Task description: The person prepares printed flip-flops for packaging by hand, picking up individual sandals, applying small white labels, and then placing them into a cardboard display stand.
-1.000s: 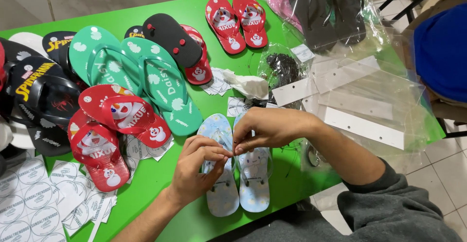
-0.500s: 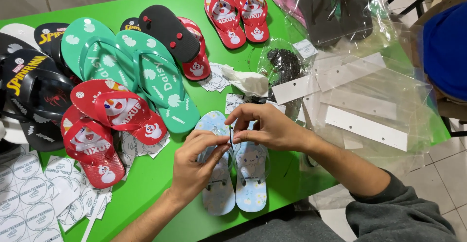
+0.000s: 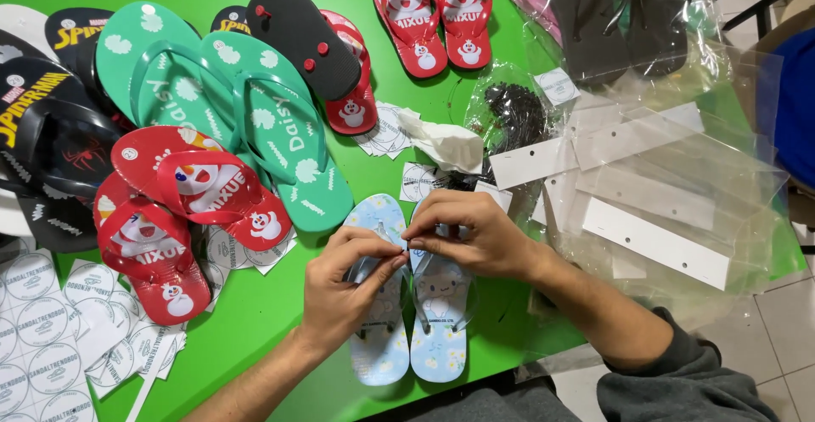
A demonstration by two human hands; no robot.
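pale blue flip-flops (image 3: 414,320) sit side by side at the near edge of the green bench (image 3: 255,329), soles up top, straps facing the person. left hand (image 3: 344,290) and right hand (image 3: 471,239) meet over the toe ends, fingertips pinched together on something small at the straps, likely so the pair stays lined up. red pair (image 3: 174,218) and green pair (image 3: 229,108) lie left, clear bags (image 3: 662,176) right.

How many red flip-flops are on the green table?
5: two at the top, two at the left, and one under a black flip-flop. Others may be hidden.
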